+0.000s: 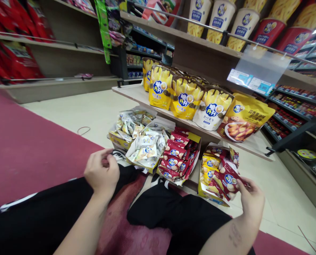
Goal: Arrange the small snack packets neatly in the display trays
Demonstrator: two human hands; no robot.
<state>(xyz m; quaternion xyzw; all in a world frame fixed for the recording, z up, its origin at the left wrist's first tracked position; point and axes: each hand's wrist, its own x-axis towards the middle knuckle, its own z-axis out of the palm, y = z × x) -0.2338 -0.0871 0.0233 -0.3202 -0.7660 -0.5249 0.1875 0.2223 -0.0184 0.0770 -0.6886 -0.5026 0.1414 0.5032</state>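
Observation:
My right hand (252, 200) pinches the edge of a red snack packet (228, 179) between thumb and fingers. That packet lies over the rightmost open carton (209, 193), which also holds yellow packets (209, 173) and other red ones. My left hand (101, 171) hovers over my leg, left of the cartons, its fingers curled loosely with nothing visible in them. Left of the mixed carton stands one filled with red packets (173, 163). Beside it is a carton of white packets (148, 145), then another with pale silver and yellow packets (131, 125).
Large yellow and white snack pouches (184, 97) line the low shelf (158, 111) just behind the cartons. Snack tubs (243, 26) stand on the shelf above, with a clear price-tag holder (259, 69) hanging below. Red bags (19, 58) fill shelving at far left.

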